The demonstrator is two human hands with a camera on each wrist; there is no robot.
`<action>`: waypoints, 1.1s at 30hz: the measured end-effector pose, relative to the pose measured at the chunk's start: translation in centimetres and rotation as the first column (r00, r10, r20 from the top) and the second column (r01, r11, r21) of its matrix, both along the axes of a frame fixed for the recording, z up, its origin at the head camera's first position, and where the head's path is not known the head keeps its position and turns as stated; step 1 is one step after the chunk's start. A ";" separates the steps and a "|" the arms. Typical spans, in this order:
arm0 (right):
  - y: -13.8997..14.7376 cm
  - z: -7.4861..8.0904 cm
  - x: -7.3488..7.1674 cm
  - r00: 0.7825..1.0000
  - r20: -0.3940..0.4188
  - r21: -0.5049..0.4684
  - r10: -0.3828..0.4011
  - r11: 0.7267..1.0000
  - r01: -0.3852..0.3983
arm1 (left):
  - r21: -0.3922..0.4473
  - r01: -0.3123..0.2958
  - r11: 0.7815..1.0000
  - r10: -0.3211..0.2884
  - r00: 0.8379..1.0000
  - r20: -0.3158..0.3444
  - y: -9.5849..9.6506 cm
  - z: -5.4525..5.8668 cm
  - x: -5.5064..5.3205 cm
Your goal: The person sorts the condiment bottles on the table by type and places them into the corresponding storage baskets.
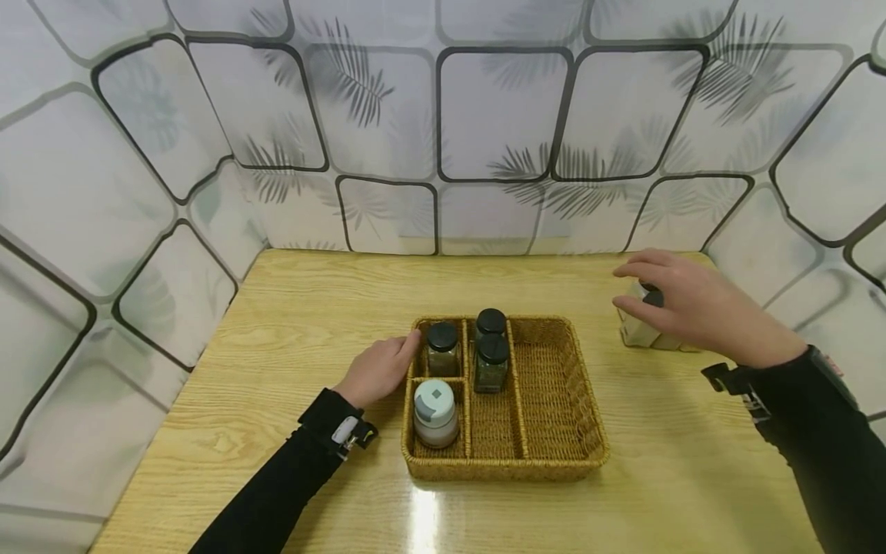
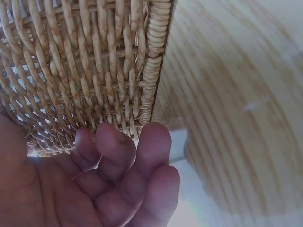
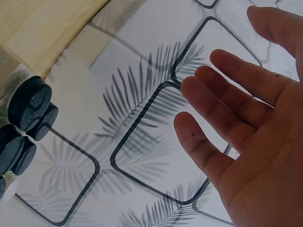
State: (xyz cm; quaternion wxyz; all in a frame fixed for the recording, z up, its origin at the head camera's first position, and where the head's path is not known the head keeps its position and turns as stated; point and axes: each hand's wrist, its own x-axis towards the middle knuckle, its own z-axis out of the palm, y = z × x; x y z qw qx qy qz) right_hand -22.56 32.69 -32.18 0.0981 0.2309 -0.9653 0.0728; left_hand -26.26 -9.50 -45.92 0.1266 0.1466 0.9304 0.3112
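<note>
A woven basket (image 1: 581,467) with compartments stands mid-table. My left hand (image 1: 377,373) is at its left side, loosely bent fingers beside the woven wall (image 2: 80,61); it does not visibly grip it. A black-lidded jar (image 1: 442,358) fills the back left compartment, and a jar with a pale lid (image 1: 436,404) the front left one. Two black-lidded jars, one behind a nearer jar (image 1: 491,373), share the middle compartment. My right hand (image 1: 699,308) hovers with spread fingers, holding nothing, over several jars with black lids (image 3: 29,104) on the table's right; it partly hides them.
The basket's right compartment (image 1: 550,385) shows bare weave. A wood-grain table (image 1: 298,308) lies beneath everything. Patterned white sheeting (image 1: 505,115) rises behind the table and at both sides, close beyond the jars at the right.
</note>
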 end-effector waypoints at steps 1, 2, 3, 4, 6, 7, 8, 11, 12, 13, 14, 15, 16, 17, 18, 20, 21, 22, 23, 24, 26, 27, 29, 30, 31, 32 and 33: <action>0.2 -0.1 0.0 1.000 0.005 -0.007 -0.003 1.000 0.003 | -0.001 -0.002 1.000 0.002 1.000 -0.002 0.0 0.0 0.0; 0.5 -0.1 -0.1 1.000 0.012 -0.016 -0.007 1.000 0.007 | -0.002 -0.003 1.000 0.003 1.000 -0.003 0.0 0.0 0.0; 0.7 -0.2 -0.1 1.000 0.017 -0.021 -0.009 1.000 0.009 | -0.002 -0.003 1.000 0.003 1.000 -0.002 0.1 0.0 0.0; 1.0 -0.4 -0.2 1.000 0.021 -0.028 -0.011 1.000 0.011 | -0.005 -0.003 1.000 0.003 1.000 -0.002 0.1 0.0 0.0; 1.5 -0.7 -0.3 0.999 0.032 -0.040 -0.020 0.999 0.022 | -0.004 -0.002 1.000 0.002 1.000 -0.001 0.1 0.0 0.0; 1.7 -0.8 -0.3 0.999 0.034 -0.047 -0.023 0.999 0.025 | -0.003 -0.002 1.000 0.002 1.000 0.000 0.1 0.0 0.0; 2.0 -1.0 -0.3 0.999 0.036 -0.055 -0.024 0.998 0.026 | -0.003 -0.001 1.000 0.001 1.000 0.003 0.1 0.0 0.0; 2.6 -1.4 -0.4 0.999 0.042 -0.067 -0.031 0.997 0.034 | 0.000 0.000 1.000 0.000 1.000 0.008 0.1 0.0 0.0; 2.8 -1.6 -0.4 0.998 0.046 -0.067 -0.036 0.997 0.039 | 0.002 -0.001 1.000 0.001 1.000 0.008 0.1 0.0 0.0; 3.0 -1.7 -0.5 0.998 0.052 -0.067 -0.042 0.997 0.045 | 0.005 0.000 1.000 0.000 1.000 0.010 0.1 0.0 0.0; 3.2 -1.9 -0.5 0.997 0.059 -0.066 -0.047 0.997 0.050 | 0.005 0.001 1.000 -0.001 1.000 0.010 0.1 0.0 0.0; 3.4 -2.0 -0.6 0.997 0.062 -0.058 -0.052 0.997 0.055 | 0.005 0.002 1.000 -0.002 1.000 0.010 0.1 0.0 0.0; 3.6 -2.2 -0.7 0.996 0.068 -0.050 -0.054 0.997 0.058 | 0.004 0.002 1.000 -0.002 1.000 0.012 0.0 0.0 0.0; 3.7 -2.3 -0.9 0.996 0.071 -0.036 -0.057 0.998 0.059 | 0.002 0.003 1.000 -0.003 1.000 0.012 0.0 0.0 0.0; 3.9 -2.5 -1.0 0.995 0.075 -0.022 -0.059 0.998 0.061 | 0.001 0.001 1.000 -0.001 1.000 0.011 0.0 -0.1 0.0; 4.2 -2.8 -1.1 0.995 0.081 0.005 -0.064 0.998 0.064 | -0.001 -0.005 1.000 0.005 1.000 0.010 0.0 -0.1 0.0; 4.3 -3.0 -1.2 0.994 0.081 0.021 -0.069 0.997 0.068 | -0.003 -0.007 1.000 0.007 1.000 0.011 0.0 -0.1 0.0; 4.4 -3.1 -1.2 0.993 0.086 0.030 -0.075 0.997 0.072 | -0.004 -0.008 1.000 0.008 1.000 0.010 0.1 -0.1 0.0; 4.5 -3.3 -1.2 0.992 0.091 0.037 -0.082 0.996 0.079 | -0.005 -0.010 1.000 0.010 1.000 0.009 0.1 -0.1 0.0; 4.6 -3.4 -1.2 0.991 0.098 0.039 -0.089 0.996 0.085 | -0.004 -0.013 1.000 0.013 1.000 0.010 0.1 -0.1 0.0; 4.7 -3.7 -1.1 0.989 0.109 0.040 -0.097 0.995 0.093 | -0.005 -0.011 1.000 0.011 1.000 0.016 0.1 -0.1 0.0; 4.8 -3.8 -1.1 0.988 0.114 0.043 -0.100 0.994 0.096 | -0.004 -0.011 1.000 0.011 1.000 0.019 0.1 -0.1 0.0; 4.9 -4.1 -1.2 0.987 0.122 0.050 -0.101 0.994 0.096 | 0.001 -0.012 1.000 0.012 1.000 0.021 0.0 -0.1 0.1; 5.0 -4.3 -1.3 0.987 0.124 0.056 -0.100 0.994 0.093 | 0.004 -0.012 1.000 0.012 1.000 0.021 0.0 0.0 0.1; 5.1 -4.4 -1.3 0.987 0.126 0.061 -0.103 0.994 0.095 | 0.005 -0.012 1.000 0.012 1.000 0.021 0.0 -0.1 0.1; 5.1 -4.6 -1.4 0.986 0.128 0.069 -0.103 0.993 0.095 | 0.006 -0.012 1.000 0.012 1.000 0.019 0.0 -0.1 0.0; 5.2 -4.7 -1.5 0.986 0.129 0.076 -0.103 0.993 0.093 | 0.006 -0.012 1.000 0.012 1.000 0.016 0.0 -0.1 0.0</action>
